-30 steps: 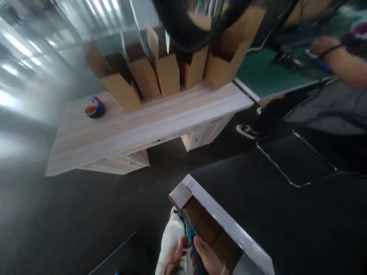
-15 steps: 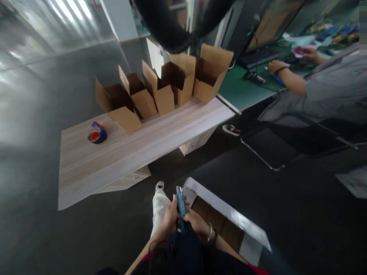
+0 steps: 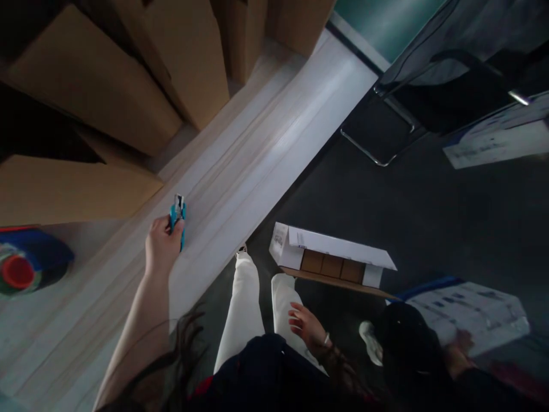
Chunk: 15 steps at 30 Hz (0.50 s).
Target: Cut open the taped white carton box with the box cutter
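Note:
My left hand (image 3: 160, 243) is closed around a teal box cutter (image 3: 178, 216), its metal head pointing away from me, over the near part of the wood-grain table (image 3: 253, 154). Whether the cutter touches the tabletop I cannot tell. My right hand (image 3: 306, 323) is empty, fingers loosely apart, in front of my right leg. Beyond the cutter stand open brown cardboard boxes (image 3: 189, 57). At the table's left sits a blue item with a red round core (image 3: 19, 272), which looks like a tape dispenser.
A long white carton (image 3: 343, 246) with brown boxes inside stands open on the floor by my feet. At lower right a person in a black cap (image 3: 405, 332) has a hand by another white carton (image 3: 480, 315). A metal-framed chair (image 3: 381, 163) is at upper right.
The box cutter, earlier between both my hands before my body, is now in my left hand over the table. My right hand has let go. My view has moved closer to the boxes.

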Each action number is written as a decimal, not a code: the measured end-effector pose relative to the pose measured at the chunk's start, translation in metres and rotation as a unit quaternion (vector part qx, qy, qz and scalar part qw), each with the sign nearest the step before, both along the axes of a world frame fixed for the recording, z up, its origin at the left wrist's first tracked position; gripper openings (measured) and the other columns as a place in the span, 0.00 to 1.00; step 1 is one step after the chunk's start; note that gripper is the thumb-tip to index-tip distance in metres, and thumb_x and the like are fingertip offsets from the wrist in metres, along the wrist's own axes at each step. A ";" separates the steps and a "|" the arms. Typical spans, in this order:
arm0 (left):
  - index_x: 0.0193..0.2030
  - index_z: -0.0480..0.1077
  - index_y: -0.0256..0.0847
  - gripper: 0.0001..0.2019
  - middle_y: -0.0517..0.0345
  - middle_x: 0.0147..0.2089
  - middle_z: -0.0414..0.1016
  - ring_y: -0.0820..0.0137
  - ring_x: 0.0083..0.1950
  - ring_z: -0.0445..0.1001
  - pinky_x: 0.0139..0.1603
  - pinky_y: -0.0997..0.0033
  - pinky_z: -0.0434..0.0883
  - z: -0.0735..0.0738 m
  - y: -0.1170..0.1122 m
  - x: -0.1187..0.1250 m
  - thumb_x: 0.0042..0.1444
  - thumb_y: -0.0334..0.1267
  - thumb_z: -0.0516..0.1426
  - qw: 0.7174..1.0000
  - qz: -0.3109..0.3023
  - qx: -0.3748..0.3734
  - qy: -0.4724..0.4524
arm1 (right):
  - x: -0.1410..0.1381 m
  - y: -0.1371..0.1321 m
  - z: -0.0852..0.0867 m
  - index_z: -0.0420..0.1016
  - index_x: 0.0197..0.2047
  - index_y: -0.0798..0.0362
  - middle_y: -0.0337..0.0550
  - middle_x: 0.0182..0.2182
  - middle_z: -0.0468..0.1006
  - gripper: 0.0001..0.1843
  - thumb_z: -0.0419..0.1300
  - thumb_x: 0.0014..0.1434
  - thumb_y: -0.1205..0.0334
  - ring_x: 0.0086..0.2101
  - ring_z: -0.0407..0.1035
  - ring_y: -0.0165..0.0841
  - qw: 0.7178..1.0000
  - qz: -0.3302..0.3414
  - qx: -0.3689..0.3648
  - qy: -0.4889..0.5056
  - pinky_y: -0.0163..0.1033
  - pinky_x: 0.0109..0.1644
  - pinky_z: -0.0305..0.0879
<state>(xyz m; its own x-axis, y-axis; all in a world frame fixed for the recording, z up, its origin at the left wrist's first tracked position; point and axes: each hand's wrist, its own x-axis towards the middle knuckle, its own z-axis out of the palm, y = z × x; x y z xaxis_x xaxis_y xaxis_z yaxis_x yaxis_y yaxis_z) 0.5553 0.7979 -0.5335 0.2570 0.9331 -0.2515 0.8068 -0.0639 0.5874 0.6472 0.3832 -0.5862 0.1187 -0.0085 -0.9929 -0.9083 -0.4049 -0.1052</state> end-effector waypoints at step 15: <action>0.43 0.71 0.39 0.12 0.54 0.40 0.75 0.70 0.42 0.73 0.45 0.68 0.71 -0.081 -0.194 0.045 0.57 0.31 0.49 0.935 -0.340 -0.062 -0.085 | -0.008 -0.061 -0.095 0.71 0.29 0.52 0.46 0.26 0.74 0.19 0.55 0.35 0.48 0.29 0.67 0.38 0.950 0.095 -0.104 -0.278 0.46 0.36 0.65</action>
